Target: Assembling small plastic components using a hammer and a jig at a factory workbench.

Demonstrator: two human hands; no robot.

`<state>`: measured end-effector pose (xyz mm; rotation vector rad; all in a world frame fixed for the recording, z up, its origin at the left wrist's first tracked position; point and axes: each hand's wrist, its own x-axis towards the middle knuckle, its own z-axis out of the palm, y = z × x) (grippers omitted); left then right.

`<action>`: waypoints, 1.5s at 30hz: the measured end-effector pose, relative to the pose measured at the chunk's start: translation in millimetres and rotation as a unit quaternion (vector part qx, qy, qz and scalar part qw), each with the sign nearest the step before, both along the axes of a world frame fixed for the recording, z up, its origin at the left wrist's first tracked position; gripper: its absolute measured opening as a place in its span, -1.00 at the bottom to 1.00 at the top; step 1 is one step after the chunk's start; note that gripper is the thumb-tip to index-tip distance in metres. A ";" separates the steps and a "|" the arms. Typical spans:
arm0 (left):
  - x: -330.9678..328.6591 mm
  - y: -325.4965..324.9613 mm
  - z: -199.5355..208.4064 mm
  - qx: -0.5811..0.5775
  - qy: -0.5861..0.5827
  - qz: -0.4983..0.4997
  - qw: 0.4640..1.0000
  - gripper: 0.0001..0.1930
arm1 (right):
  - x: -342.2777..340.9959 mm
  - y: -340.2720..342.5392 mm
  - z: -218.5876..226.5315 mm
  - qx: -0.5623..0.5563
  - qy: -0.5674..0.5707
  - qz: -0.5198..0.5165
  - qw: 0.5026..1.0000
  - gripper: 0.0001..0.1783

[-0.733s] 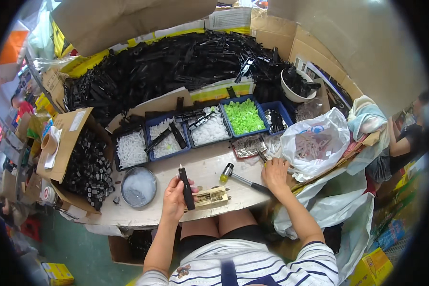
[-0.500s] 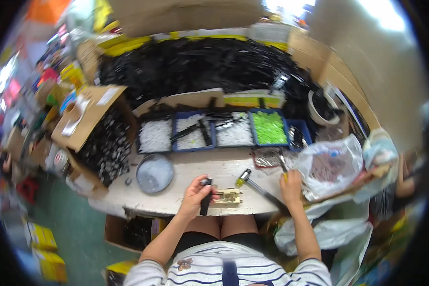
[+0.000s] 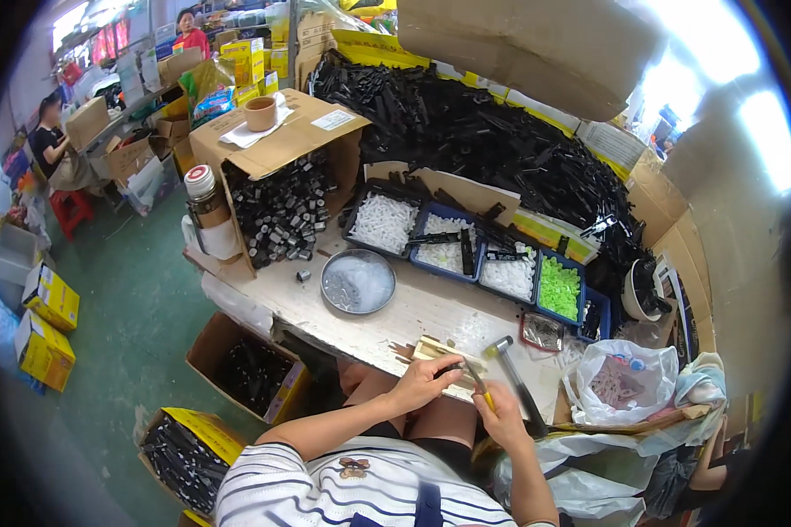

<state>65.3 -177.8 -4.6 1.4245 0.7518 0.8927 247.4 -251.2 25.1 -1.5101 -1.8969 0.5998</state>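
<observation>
My left hand (image 3: 420, 386) is closed on a small black part (image 3: 449, 369), mostly hidden by my fingers. A yellow-handled metal tool (image 3: 488, 400) is in my right hand (image 3: 504, 416). Its thin metal end points up and left, to the black part; whether they touch I cannot tell. Just beyond my left hand lies a cream-coloured block fixture (image 3: 437, 348) on the white worktable (image 3: 325, 318). To the right of my hands rests a hammer (image 3: 518, 378) with a dark handle.
Farther left stands a round metal dish (image 3: 359, 279). Blue bins (image 3: 561, 285) of white and green pieces line the table's back, before a large heap of black parts (image 3: 492, 132). An open carton (image 3: 281, 119) of black-and-silver pieces stands left, a white plastic bag (image 3: 626, 373) right.
The view has swung left. My right hand has brought the yellow-handled tool over from the right to my left hand, which now holds the black part by the fixture.
</observation>
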 end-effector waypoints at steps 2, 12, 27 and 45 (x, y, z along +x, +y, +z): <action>-4.2 -6.1 -0.5 0.015 -0.021 0.011 1.000 -0.68 | -6.1 -1.6 1.0 0.012 -0.017 0.012 1.000 -0.80; -19.5 -25.9 3.9 -0.101 -0.049 -0.001 0.994 -0.69 | -10.3 -23.5 -4.6 0.075 -0.062 0.025 0.995 -0.79; -10.6 -79.7 6.5 -0.082 -0.102 -0.037 0.991 -0.77 | -21.5 -82.8 -19.4 0.110 -0.110 -0.039 0.987 -0.70; 15.7 -85.8 15.6 -0.054 -0.026 -0.074 0.995 -0.83 | -0.8 -97.0 -29.2 0.051 -0.042 -0.079 0.995 -0.67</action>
